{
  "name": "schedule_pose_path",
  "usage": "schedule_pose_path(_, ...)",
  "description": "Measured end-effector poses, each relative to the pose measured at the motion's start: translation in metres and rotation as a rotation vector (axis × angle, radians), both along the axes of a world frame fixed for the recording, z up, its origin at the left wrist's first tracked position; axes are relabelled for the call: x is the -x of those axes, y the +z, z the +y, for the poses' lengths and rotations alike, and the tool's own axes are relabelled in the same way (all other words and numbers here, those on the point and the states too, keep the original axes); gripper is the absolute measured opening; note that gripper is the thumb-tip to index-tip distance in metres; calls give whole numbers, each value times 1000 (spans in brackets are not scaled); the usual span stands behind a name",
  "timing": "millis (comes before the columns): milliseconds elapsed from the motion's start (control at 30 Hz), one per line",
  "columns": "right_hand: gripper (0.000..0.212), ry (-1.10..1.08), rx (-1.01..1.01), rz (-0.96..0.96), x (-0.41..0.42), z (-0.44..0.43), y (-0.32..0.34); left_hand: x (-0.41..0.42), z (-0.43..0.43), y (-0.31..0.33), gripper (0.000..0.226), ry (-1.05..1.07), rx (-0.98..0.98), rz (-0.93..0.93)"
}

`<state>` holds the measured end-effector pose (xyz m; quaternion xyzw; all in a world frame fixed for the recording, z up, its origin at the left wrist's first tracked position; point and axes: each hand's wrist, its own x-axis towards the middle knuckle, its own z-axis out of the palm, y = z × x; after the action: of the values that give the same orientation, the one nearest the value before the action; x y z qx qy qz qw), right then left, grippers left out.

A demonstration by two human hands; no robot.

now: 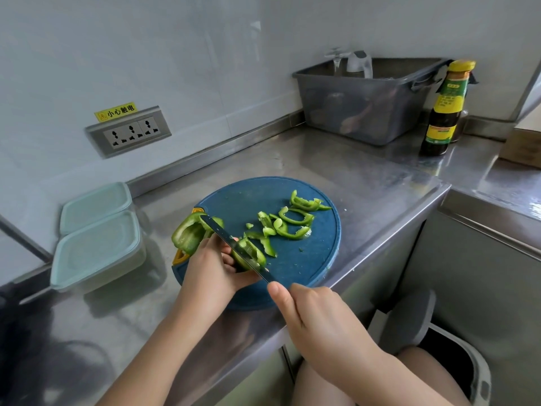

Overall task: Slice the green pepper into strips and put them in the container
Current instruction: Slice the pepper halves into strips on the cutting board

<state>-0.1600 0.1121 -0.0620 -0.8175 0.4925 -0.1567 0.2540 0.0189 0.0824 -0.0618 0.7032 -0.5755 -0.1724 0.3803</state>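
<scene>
Our left hand (210,268) holds a green pepper piece (250,254); our right hand (316,315) grips the knife (234,247). Fingertips (227,259) lie beside its edge, so a slip could cut them.

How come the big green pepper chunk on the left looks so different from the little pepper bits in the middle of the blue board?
The big pepper chunk is one wide, cupped piece; the pepper strips are many thin, curly ones. The chunk sits at the left edge of the cutting board; the strips lie scattered across its middle. Both are shiny green.
</scene>
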Motion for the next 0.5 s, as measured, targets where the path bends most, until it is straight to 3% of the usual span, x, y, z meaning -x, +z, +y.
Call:
schedule_pose_path(233, 65, -8, 84, 40, -1, 0, -6, -4, -3, -7, 44, -64, -22, -20)
schedule_pose_path(500, 71, -13, 49, 10, -6, -1, -7, 3, 3, 7, 44, -18, -33, -47)
